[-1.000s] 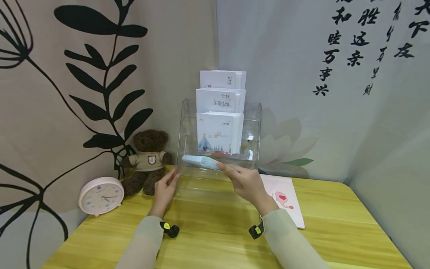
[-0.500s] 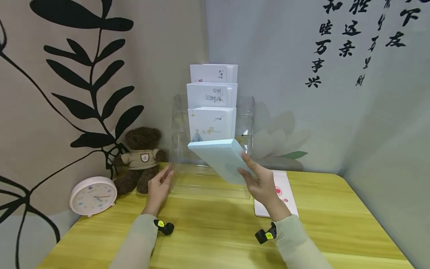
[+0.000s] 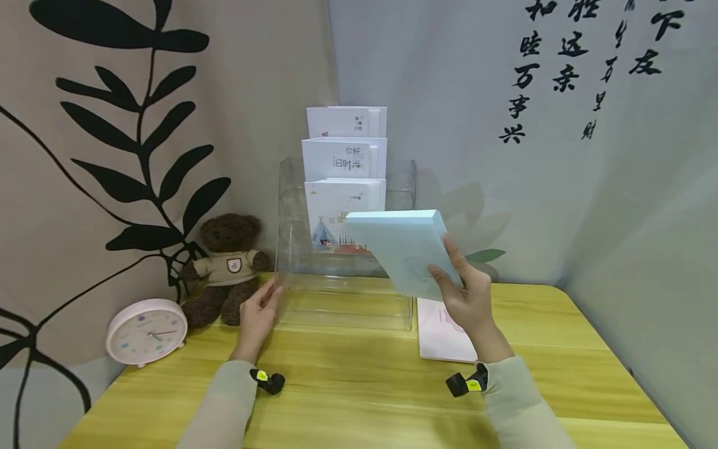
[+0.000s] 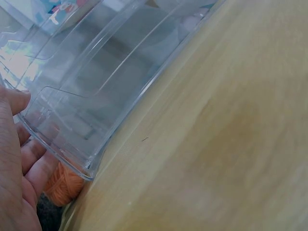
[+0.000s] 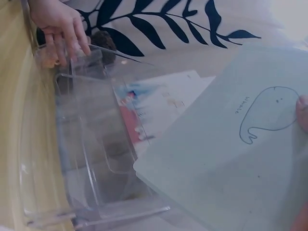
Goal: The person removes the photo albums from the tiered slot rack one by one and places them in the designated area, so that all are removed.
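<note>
My right hand (image 3: 468, 296) grips a light blue notebook (image 3: 401, 249) by its right side, raised in front of a clear stepped rack (image 3: 342, 318). A whale outline (image 5: 272, 113) is drawn on the cover. With thumb and fingers on either side of the rack's left wall, my left hand (image 3: 258, 318) holds its edge; the left wrist view shows the thumb (image 4: 18, 100) on the near face. Three tiers of the rack bear white booklets, the lowest a booklet with a tent picture (image 3: 331, 231), partly behind the notebook.
A white notebook (image 3: 443, 340) lies right of the rack, partly behind my right hand. To the left are a brown teddy bear (image 3: 230, 268) and a pink clock (image 3: 147, 332). An orange yarn ball (image 4: 62, 185) sits beyond the rack's corner. Walls stand behind the table (image 3: 359, 399).
My right hand has drawn the light blue notebook back from the rack, tilting it up and shifting it right. The left hand stays at the rack's side. The head view has turned slightly right.
</note>
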`<state>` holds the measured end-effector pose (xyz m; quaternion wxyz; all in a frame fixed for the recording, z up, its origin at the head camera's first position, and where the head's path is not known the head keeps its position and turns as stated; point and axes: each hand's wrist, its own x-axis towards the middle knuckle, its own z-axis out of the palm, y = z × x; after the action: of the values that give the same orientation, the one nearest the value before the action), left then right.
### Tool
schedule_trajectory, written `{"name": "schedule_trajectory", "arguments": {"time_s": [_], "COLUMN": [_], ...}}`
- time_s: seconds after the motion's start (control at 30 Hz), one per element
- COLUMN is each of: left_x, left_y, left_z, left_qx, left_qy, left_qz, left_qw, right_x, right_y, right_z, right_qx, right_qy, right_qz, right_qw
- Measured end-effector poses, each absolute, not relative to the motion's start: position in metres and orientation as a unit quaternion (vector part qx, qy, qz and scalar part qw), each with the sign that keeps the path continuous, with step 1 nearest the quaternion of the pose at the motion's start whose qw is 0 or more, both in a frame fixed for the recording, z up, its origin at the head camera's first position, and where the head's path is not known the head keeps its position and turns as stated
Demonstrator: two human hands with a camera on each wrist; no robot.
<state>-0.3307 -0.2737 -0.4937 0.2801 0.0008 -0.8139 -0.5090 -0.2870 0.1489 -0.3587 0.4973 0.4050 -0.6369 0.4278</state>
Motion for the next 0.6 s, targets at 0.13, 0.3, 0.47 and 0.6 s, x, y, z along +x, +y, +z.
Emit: {"name": "schedule_trajectory", "arguments": {"time_s": [0.13,0.3,0.47,0.6], "left_x": [-0.33,-0.331,-0.33,-0.329], "left_y": [-0.274,-0.272,-0.271,-0.272], "left_z": [-0.492,-0.49,-0.49,-0.491], "left_qx": [0.005,0.006,0.011,0.014], "left_qy": [-0.815,-0.816,-0.815,-0.815], "left_qz": [-0.506,-0.503,-0.509,-0.514], "left_qw": [0.282,0.285,0.276,0.267], "right_x": [-0.284,-0.279,-0.275,-0.275], "right_y": [0.163,0.181,0.197,0.209], "right_z": [-0.356,-0.355,-0.357,-0.36], "right_qx": [0.372,0.329,0.298,0.289], "right_qy": [-0.646,-0.668,-0.689,-0.698], "right_qz": [0.436,0.446,0.444,0.432], "right_qw": [0.504,0.496,0.489,0.492]}}
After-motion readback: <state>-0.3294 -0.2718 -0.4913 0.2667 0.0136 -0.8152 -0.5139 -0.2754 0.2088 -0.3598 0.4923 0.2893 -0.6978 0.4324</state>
